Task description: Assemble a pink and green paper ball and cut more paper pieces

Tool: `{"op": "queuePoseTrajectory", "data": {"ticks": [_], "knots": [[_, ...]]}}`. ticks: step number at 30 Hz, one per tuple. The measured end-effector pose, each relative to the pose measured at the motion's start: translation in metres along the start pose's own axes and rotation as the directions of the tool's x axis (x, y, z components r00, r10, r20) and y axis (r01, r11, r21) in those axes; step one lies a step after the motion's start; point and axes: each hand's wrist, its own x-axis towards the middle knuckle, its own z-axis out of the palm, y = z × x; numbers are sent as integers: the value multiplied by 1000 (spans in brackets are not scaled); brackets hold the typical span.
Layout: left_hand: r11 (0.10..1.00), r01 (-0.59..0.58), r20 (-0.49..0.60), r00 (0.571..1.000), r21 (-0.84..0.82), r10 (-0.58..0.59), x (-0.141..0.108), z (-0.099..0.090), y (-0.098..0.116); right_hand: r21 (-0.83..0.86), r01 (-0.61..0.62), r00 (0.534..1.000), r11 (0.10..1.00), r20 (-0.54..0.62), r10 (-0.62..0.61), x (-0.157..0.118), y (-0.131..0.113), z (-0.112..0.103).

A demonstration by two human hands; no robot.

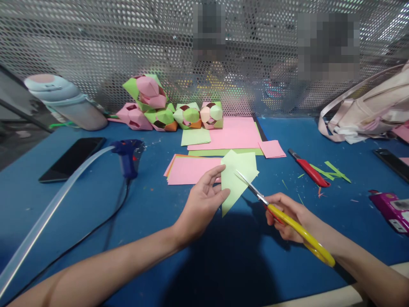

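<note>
My left hand (204, 198) pinches the left edge of a pale green sheet of paper (238, 175) between thumb and fingers, holding it above the blue table. The sheet has an angular outline with a point at the bottom. In my right hand (287, 217) is a pair of scissors (300, 230) with yellow handles and metal blades. The blades look nearly closed and lie across the sheet's right part, tips near its middle. Whether they touch the paper I cannot tell. Behind my left hand lies a stack of pink paper (191, 169) with orange edges showing.
Folded pink and green paper shapes (148, 102) stand along the perforated metal panel. A blue glue gun (128, 157) with its cord and a phone (73, 157) lie left. To the right are a red utility knife (309, 169), green scraps (335, 171), a purple box (390, 209) and a bag (370, 102).
</note>
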Motion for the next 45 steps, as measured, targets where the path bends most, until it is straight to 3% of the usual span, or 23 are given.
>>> {"op": "queuePoseTrajectory", "data": {"ticks": [24,33,45], "knots": [[1000,-3,5,1000,-7,3,0,0,1,-6,16,999,1000,30,-16,-1,-1,0],[1000,5,28,1000,-17,-5,1,-1,-2,138,-39,999,990,11,38,0,7,-4],[998,54,44,998,-25,-53,1,-1,0,-44,-13,998,999,-68,10,-3,13,-9]]}}
